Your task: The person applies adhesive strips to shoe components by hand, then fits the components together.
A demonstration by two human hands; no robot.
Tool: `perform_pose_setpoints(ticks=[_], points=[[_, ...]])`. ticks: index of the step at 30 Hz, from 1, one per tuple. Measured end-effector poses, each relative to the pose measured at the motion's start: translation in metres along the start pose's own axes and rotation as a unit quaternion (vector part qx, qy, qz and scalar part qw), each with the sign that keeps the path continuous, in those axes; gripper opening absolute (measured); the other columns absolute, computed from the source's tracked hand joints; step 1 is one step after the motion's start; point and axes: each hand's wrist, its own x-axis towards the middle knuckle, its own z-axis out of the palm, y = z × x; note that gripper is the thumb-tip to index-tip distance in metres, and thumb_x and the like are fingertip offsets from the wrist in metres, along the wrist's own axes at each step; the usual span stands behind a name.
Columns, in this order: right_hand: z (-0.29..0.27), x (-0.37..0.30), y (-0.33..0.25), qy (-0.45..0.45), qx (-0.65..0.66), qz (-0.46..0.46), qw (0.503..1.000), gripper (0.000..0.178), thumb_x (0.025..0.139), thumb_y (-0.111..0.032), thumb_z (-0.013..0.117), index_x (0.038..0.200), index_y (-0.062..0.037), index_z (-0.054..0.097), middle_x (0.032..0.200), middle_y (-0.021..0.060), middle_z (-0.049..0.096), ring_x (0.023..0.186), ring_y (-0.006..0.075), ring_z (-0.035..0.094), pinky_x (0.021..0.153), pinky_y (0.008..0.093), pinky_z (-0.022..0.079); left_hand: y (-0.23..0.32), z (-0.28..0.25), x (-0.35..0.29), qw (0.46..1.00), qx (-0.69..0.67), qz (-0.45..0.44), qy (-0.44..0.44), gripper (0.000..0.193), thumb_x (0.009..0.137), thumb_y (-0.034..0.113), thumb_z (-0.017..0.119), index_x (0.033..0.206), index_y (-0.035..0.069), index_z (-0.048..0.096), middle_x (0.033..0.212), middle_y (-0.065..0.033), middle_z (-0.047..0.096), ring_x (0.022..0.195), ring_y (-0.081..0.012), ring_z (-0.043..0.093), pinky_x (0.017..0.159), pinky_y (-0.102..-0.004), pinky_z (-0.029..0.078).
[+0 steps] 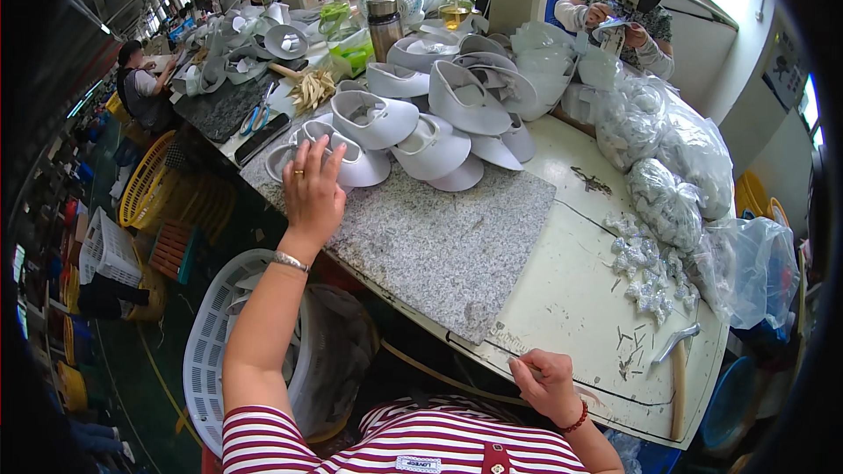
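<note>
My left hand, with a ring and a bracelet, reaches to the near left end of a pile of white shoe uppers. Its fingers are spread over the nearest upper; whether they press on it I cannot tell. Under the pile lies a grey speckled stone slab. My right hand is by the table's front edge, near the slab's front corner. Its fingers are curled, thumb and forefinger together, and anything between them is too small to make out.
A hammer, loose nails, small silvery parts and filled plastic bags lie to the right. Scissors and a thermos are further back. A white basket stands below my left arm. A co-worker's hands work across the table.
</note>
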Motion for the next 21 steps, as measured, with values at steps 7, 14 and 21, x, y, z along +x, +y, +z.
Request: perform_pose_setpoints(ticks=[7, 14, 21], points=[[-0.01, -0.015, 0.01, 0.009, 0.041, 0.042, 0.998, 0.018, 0.082, -0.01, 0.069, 0.068, -0.002, 0.063, 0.049, 0.0078, 0.053, 0.041, 0.0166, 0.051, 0.043, 0.0273, 0.039, 0.027, -0.032, 0.027, 0.975, 0.042, 0.127, -0.179, 0.012, 0.072, 0.015, 0.071, 0.08, 0.013, 0.063, 0.085, -0.0073, 0.063, 0.094, -0.0275, 0.06, 0.08, -0.0399, 0.042], [-0.007, -0.005, 0.01, 0.003, 0.101, 0.05, 0.994, 0.018, 0.088, -0.009, 0.065, 0.073, 0.0004, 0.062, 0.051, 0.0041, 0.054, 0.044, 0.0084, 0.046, 0.044, 0.0251, 0.038, 0.13, -0.089, 0.014, 0.837, -0.367, 0.077, -0.398, 0.036, 0.077, 0.017, 0.071, 0.11, 0.005, 0.064, 0.074, -0.0108, 0.066, 0.066, -0.0267, 0.066, 0.061, -0.0362, 0.05], [-0.019, -0.003, 0.015, 0.119, 0.24, 0.065, 0.961, 0.023, 0.098, -0.015, 0.054, 0.085, 0.0028, 0.062, 0.073, 0.0024, 0.063, 0.064, 0.0045, 0.049, 0.059, 0.0207, 0.042, 0.215, -0.091, 0.003, 0.707, -0.513, 0.143, -0.465, 0.031, 0.081, 0.02, 0.069, 0.107, 0.003, 0.064, 0.072, -0.0087, 0.064, 0.063, -0.0182, 0.064, 0.057, -0.0287, 0.05]])
